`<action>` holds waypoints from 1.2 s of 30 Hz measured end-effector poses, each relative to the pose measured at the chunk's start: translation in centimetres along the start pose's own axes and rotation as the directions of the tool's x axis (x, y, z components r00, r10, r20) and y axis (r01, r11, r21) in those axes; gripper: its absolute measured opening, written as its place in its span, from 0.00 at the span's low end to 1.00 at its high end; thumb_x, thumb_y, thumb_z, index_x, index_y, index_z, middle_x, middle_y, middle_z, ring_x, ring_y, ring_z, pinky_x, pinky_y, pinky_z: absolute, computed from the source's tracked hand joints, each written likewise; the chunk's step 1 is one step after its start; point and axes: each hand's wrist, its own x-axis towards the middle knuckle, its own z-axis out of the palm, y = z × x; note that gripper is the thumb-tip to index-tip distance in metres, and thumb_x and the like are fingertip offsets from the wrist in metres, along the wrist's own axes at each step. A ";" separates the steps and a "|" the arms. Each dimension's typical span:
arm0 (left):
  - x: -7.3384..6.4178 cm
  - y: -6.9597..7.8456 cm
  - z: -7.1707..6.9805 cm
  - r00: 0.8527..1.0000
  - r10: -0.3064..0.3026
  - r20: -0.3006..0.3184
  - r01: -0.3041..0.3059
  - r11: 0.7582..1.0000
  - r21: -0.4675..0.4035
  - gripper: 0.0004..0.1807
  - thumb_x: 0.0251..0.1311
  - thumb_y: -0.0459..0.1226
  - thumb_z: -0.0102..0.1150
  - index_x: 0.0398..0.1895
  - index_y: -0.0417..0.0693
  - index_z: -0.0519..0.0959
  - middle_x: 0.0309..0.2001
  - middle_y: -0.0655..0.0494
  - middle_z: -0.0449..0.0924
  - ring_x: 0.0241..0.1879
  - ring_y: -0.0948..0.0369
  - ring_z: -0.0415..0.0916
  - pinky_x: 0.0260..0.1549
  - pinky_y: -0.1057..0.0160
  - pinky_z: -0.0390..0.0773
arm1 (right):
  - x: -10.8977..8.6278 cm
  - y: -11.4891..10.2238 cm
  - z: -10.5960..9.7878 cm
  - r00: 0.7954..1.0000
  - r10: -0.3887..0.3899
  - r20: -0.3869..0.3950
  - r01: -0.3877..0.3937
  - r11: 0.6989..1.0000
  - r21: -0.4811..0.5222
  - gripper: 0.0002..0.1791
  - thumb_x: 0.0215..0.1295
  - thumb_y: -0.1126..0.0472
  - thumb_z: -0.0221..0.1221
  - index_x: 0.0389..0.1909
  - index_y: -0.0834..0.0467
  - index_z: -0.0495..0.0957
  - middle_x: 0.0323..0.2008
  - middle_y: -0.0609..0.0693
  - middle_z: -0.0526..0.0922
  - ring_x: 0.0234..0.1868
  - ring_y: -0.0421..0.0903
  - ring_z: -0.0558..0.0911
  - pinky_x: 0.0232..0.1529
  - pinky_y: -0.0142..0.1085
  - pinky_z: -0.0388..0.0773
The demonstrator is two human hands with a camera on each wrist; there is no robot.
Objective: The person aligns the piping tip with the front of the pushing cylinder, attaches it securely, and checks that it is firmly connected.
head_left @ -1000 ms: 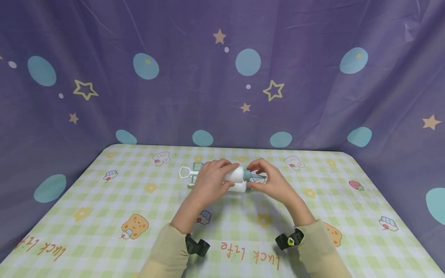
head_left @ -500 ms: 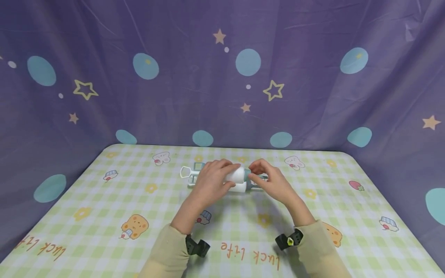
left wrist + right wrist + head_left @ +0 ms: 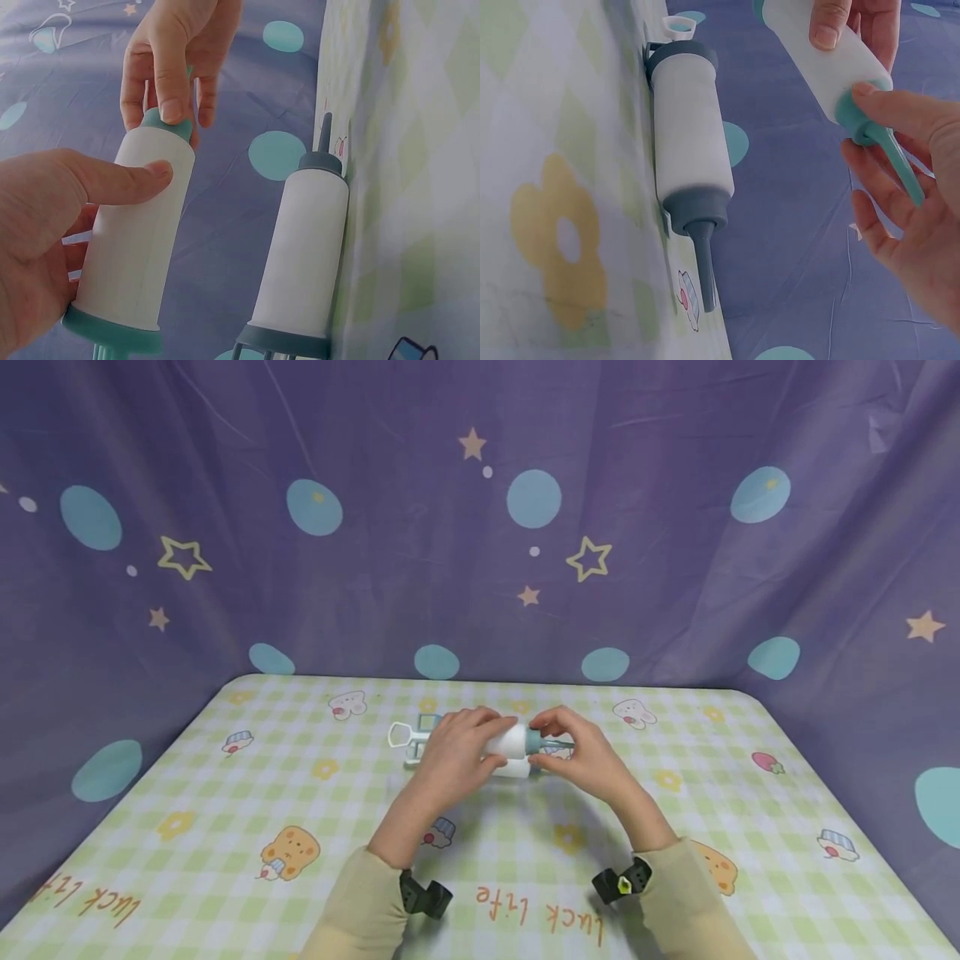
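Two white syringe-like tubes with handles at one end and pointed nozzles at the other lie side by side in the head view. My left hand grips the barrel of the green-trimmed syringe, its thumb across the white wall. With thumb and fingers my right hand pinches the green nozzle cap, and the thin green spout points towards my palm. Apart from both hands, the grey-trimmed syringe rests on the tablecloth, nearer to me. My left hand hides much of the handle ends in the head view.
A green-and-white checked tablecloth with printed figures covers the table. Behind and at both sides hangs a purple curtain with stars and blue ovals. Each wrist wears a black camera.
My right fingers have shifted round the green nozzle cap, the thumb rising and then dropping back down. The left hand stays in place on the barrel.
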 end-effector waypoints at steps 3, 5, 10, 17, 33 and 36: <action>0.0 0.0 0.1 1.000 0.008 -0.009 -0.008 1.000 -0.006 0.27 0.44 0.39 0.69 0.53 0.54 0.76 0.46 0.56 0.77 0.46 0.56 0.73 0.47 0.56 0.70 | 0.0 -0.1 0.0 1.000 -0.002 -0.020 0.002 1.000 0.006 0.21 0.52 0.58 0.65 0.47 0.53 0.71 0.41 0.45 0.80 0.42 0.42 0.79 0.46 0.43 0.74; 0.0 0.0 0.1 1.000 0.017 -0.020 -0.017 1.000 -0.005 0.27 0.44 0.38 0.70 0.53 0.54 0.77 0.47 0.56 0.77 0.47 0.56 0.73 0.47 0.56 0.70 | 0.0 -0.2 0.0 1.000 0.009 -0.023 -0.008 1.000 0.030 0.22 0.54 0.58 0.63 0.50 0.54 0.69 0.38 0.48 0.82 0.40 0.43 0.80 0.44 0.43 0.75; 0.1 0.0 0.1 0.999 0.038 -0.032 -0.038 0.999 0.018 0.27 0.45 0.39 0.69 0.52 0.56 0.77 0.47 0.57 0.77 0.47 0.57 0.73 0.47 0.56 0.70 | -0.1 -0.3 -0.1 0.998 0.065 0.018 -0.067 0.992 0.106 0.18 0.63 0.59 0.55 0.52 0.55 0.65 0.34 0.54 0.83 0.33 0.46 0.81 0.34 0.37 0.77; 0.1 0.1 0.1 1.000 0.022 -0.012 -0.022 1.000 0.020 0.27 0.45 0.40 0.69 0.53 0.55 0.77 0.47 0.57 0.77 0.47 0.57 0.73 0.47 0.56 0.70 | -0.1 -0.1 -0.1 0.993 0.109 0.036 -0.111 0.992 0.053 0.19 0.61 0.52 0.57 0.50 0.56 0.69 0.39 0.52 0.82 0.39 0.49 0.81 0.41 0.41 0.76; 0.2 0.2 0.3 1.000 -0.004 0.008 0.004 0.998 0.061 0.27 0.44 0.41 0.69 0.52 0.56 0.77 0.47 0.57 0.78 0.45 0.57 0.74 0.45 0.56 0.71 | 0.0 0.0 0.0 0.999 -0.026 -0.031 0.021 0.987 -0.157 0.21 0.52 0.53 0.65 0.47 0.53 0.71 0.38 0.48 0.83 0.40 0.45 0.82 0.43 0.42 0.77; 0.2 0.4 0.4 1.000 -0.011 0.023 0.009 0.996 0.089 0.27 0.44 0.41 0.69 0.52 0.56 0.77 0.47 0.57 0.78 0.46 0.57 0.74 0.45 0.56 0.71 | 0.0 0.1 0.0 1.000 -0.013 -0.015 0.011 0.990 -0.142 0.20 0.53 0.53 0.64 0.46 0.53 0.71 0.39 0.48 0.82 0.40 0.45 0.82 0.43 0.41 0.77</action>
